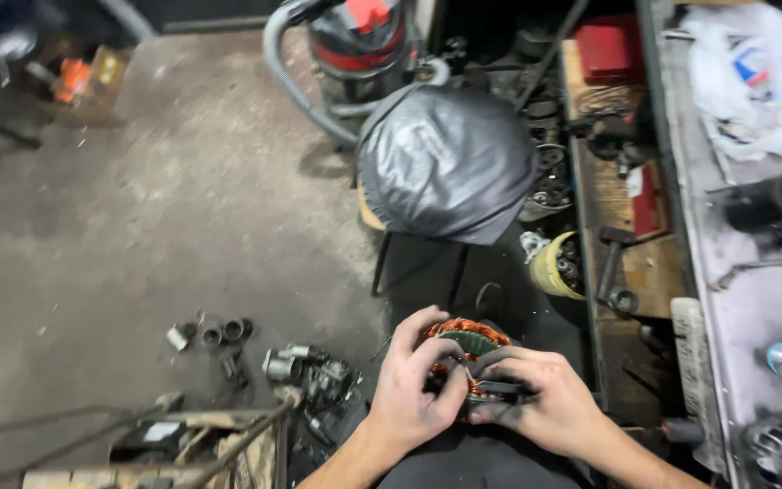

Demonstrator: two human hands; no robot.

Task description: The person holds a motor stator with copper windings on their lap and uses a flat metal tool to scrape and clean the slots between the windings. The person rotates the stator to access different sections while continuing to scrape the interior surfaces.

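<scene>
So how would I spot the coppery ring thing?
Find the stool with the big black cushion; just below it are two hands, left and right. They hold the ring, the only thing wound with shiny orange copper wire.

White plastic bag (762,81), blue-red label, top right

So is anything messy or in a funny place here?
Yes. Small metal parts lie scattered on the concrete floor left of the hands, not on the bench. The left hand and right hand are smudged black while gripping the copper-wound coil.
</scene>
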